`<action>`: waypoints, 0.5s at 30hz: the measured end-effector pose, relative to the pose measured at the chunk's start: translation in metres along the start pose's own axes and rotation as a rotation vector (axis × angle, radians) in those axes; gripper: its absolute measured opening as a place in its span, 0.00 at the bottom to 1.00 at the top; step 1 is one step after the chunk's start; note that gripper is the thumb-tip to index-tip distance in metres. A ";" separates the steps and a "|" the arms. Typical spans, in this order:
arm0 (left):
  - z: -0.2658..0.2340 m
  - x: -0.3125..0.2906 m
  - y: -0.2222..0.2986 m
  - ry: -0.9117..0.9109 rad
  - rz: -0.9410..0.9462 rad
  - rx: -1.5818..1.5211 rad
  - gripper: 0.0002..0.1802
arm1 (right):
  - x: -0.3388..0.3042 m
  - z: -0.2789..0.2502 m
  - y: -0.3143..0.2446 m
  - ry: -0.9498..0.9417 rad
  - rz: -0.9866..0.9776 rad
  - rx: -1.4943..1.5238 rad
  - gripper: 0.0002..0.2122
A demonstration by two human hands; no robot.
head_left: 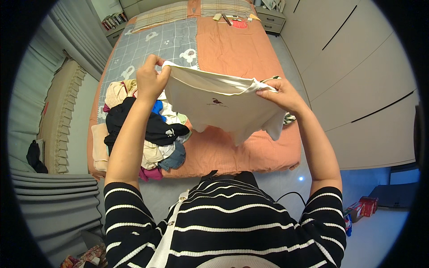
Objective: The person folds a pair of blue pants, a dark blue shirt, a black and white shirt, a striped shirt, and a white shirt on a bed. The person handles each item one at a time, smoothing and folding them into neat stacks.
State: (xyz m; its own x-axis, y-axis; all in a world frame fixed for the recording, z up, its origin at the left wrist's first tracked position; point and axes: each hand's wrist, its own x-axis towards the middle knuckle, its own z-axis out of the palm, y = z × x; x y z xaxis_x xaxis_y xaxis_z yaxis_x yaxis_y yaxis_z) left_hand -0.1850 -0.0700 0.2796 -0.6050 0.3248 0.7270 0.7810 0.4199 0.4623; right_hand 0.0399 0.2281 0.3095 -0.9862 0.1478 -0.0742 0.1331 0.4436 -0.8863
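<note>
A white shirt (210,105) with a small dark print hangs stretched between my two hands above the bed. My left hand (153,77) pinches its upper left corner. At the upper right corner, the fingers of my right hand (283,94) are closed on the cloth. Below and left of the shirt lies a heap of crumpled clothes (163,156), with black, cream, blue and magenta pieces in it; my left forearm hides part of the heap. Behind the shirt's right side, a dark green and white patterned cloth (289,118) shows only in part.
The bed has an orange sheet (232,49) and a grey patterned mat (152,47). Striped pillows (161,15) lie at its head, near small items and a red fan-shaped thing (239,25). Wardrobes (357,67) line the right; grey curtains (58,196) hang left. A nightstand (271,20) stands far right.
</note>
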 end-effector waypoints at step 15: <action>-0.028 -0.027 0.022 -0.934 0.048 -0.071 0.22 | -0.022 -0.018 0.005 0.348 -0.243 0.164 0.03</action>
State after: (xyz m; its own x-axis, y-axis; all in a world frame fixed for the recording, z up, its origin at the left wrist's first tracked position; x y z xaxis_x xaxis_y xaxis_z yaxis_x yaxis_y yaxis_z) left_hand -0.1471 -0.0935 0.2839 -0.4272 0.9023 0.0584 0.7975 0.3456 0.4946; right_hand 0.0637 0.2428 0.3145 -0.8916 0.3571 0.2786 -0.1436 0.3605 -0.9216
